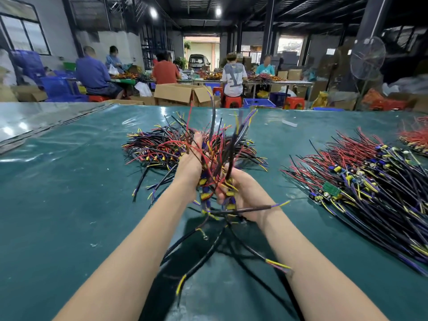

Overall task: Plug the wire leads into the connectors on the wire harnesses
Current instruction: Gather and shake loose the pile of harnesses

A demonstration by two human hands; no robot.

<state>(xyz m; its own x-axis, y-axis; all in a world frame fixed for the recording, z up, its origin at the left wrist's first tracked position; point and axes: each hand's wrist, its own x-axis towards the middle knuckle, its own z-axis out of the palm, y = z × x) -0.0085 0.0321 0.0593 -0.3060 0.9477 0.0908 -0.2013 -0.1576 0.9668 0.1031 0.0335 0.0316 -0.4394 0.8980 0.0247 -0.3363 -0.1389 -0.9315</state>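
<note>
- Progress, as far as I can judge: we're mid-batch. The bundle of wire harnesses (214,181) is up in the air in both hands, so nothing is being plugged right this second. It looks more like gathering or sorting.
- I can't tell which leads in the bundle are already seated in their connectors, it's too tangled.
- There's lots left, I'd guess: a messy pile (157,147) sits on the desk (69,181) just behind the bundle, a big neat pile (361,179) lies well off to the bundle's right, and a red pile (414,137) sits further right still.
- Orientation: the bundle's long axis is roughly upright. The yellow and blue connectors are bunched low in the hands, the thin red and black leads fan up and away, and the thick black cables dangle down toward the desk.
- The left hand (188,164) grips the bundle's left side, fingers (197,144) curling up round the wires.
- The right hand (245,193) clutches the bundle's lower right, fingers wrapped round it and mostly buried in wires.
</note>
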